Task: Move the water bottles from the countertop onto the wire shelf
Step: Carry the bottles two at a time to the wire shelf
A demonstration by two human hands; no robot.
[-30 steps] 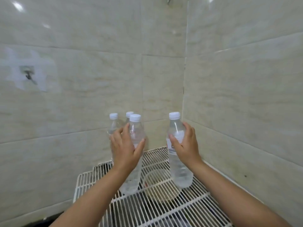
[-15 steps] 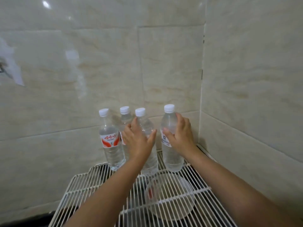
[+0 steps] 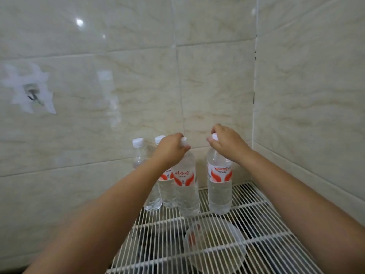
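Both hands have slid up from the bottle bodies to the caps. The left hand [image 3: 171, 147] now pinches the white cap of a clear plastic water bottle with a red label [image 3: 185, 186], and the right hand [image 3: 227, 144] pinches the cap of its twin [image 3: 219, 184]. Both bottles stand upright on the white wire shelf [image 3: 262, 212], centre frame, beside two others [image 3: 147, 175]. Placement looks done; letting go should follow.
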